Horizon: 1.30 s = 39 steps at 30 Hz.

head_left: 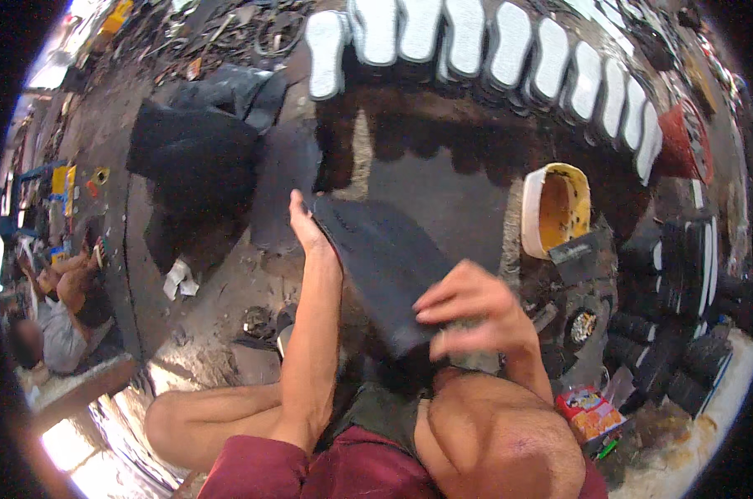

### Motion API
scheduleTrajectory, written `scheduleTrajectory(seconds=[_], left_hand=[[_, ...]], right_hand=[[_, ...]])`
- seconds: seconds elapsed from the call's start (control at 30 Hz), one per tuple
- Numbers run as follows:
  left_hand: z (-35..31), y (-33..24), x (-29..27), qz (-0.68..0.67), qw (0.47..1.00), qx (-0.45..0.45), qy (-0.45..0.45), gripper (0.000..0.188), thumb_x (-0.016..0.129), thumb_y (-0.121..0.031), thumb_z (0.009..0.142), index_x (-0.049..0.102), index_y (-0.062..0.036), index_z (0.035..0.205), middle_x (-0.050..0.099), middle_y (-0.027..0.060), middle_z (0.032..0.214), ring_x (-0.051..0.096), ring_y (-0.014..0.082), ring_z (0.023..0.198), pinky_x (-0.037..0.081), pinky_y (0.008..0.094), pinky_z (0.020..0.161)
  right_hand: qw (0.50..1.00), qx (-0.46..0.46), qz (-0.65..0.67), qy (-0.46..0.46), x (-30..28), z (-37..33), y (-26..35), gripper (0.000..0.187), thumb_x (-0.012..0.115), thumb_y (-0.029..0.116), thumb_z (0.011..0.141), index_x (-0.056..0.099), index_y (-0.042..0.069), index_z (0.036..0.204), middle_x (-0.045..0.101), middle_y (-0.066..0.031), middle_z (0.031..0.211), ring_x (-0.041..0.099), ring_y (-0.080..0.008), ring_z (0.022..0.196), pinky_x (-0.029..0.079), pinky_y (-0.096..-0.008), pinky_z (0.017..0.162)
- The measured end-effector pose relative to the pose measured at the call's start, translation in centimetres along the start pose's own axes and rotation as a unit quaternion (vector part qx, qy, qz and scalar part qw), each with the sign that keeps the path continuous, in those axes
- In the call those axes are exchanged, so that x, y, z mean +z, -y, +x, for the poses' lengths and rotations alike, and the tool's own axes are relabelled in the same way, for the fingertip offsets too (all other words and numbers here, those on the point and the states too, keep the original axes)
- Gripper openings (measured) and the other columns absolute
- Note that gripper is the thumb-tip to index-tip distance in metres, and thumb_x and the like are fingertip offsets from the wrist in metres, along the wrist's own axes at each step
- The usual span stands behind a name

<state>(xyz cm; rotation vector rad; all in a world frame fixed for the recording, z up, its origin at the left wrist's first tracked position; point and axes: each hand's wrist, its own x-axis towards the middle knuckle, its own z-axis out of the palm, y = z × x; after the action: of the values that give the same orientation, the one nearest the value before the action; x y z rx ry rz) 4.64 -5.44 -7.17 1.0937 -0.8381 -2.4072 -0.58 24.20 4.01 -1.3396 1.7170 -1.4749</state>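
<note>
Holding up one black sheet (385, 266) near the middle of the view, slanting from ten o'clock down toward five, with the left hand (306, 226) at its upper left end; losing sight of most fingers behind the sheet, and so being unable to tell whether or not clamping on it. Reaching with the right hand (480, 308) at four o'clock, blurring slightly, and holding its thumb and fingers apart at the sheet's lower right edge. Sitting with two bare legs (509, 424) bent beneath, at five and seven o'clock, and wearing one maroon shirt (260, 466) at the six. Facing ten white sole-shaped pieces (511, 46), standing in one arc from before twelve o'clock round past two, with one red bucket (688, 137) just beyond the arc's right end. Having one yellow-lined tub (530, 216) with a pale outer wall just before three o'clock, one small round dish (582, 326) of pale bits before four, and one red packet (591, 412) past four, lying near one green object (607, 449). Seeing several dark stacks (676, 283) with white edges past three. Finding one heap of dark sheeting (202, 150) at ten, one crumpled white scrap (179, 281) just before nine, and one other person (65, 337) farther off between eight and nine.
</note>
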Motion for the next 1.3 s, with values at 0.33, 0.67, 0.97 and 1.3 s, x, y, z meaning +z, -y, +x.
scheduleTrajectory(seconds=[0.33, 0.67, 0.97, 1.3], left_hand=[[-6.7, -2.7, 8.5, -0.26, 0.88, -0.113, 0.38, 0.059, 0.044, -0.065, 0.107, 0.06, -0.0089, 0.101, 0.051, 0.0018, 0.084, 0.051, 0.0202, 0.091, 0.048, 0.0376, 0.086], [-10.9, -5.9, 6.0, 0.402, 0.874, 0.021, 0.273, 0.044, 0.091, -0.005, 0.079, 0.074, -0.0055, 0.12, 0.077, 0.0023, 0.113, 0.069, 0.0153, 0.106, 0.054, 0.0351, 0.097], [-13.2, -6.8, 6.4, 0.388, 0.876, -0.002, 0.287, 0.043, 0.082, -0.008, 0.09, 0.067, 0.002, 0.13, 0.074, 0.0064, 0.119, 0.066, 0.0134, 0.108, 0.054, 0.034, 0.097], [-10.5, -4.3, 5.8, 0.222, 0.952, 0.035, 0.209, 0.031, 0.065, -0.022, 0.105, 0.072, 0.001, 0.125, 0.073, 0.0059, 0.118, 0.063, 0.0102, 0.107, 0.049, 0.0271, 0.096]], right_hand=[[0.981, 0.12, -0.084, -0.128, -2.0, 9.3, -0.7, 0.044, 0.091, 0.025, 0.078, 0.074, 0.005, 0.114, 0.073, -0.0084, 0.109, 0.068, -0.0227, 0.104, 0.051, -0.0365, 0.094], [0.895, -0.131, -0.332, -0.266, -2.9, 8.0, 3.7, 0.025, 0.091, 0.019, 0.069, 0.073, 0.019, 0.086, 0.069, 0.0031, 0.096, 0.065, -0.0207, 0.089, 0.045, -0.041, 0.082], [0.941, 0.077, -0.184, -0.274, -2.6, 8.5, 3.9, 0.023, 0.087, 0.009, 0.079, 0.076, 0.004, 0.099, 0.078, -0.0058, 0.104, 0.072, -0.0184, 0.09, 0.052, -0.0319, 0.082], [0.936, 0.239, -0.028, -0.258, 0.1, 9.3, 0.5, 0.022, 0.082, 0.023, 0.089, 0.082, 0.004, 0.1, 0.081, -0.0089, 0.096, 0.073, -0.0202, 0.1, 0.052, -0.0346, 0.093]])
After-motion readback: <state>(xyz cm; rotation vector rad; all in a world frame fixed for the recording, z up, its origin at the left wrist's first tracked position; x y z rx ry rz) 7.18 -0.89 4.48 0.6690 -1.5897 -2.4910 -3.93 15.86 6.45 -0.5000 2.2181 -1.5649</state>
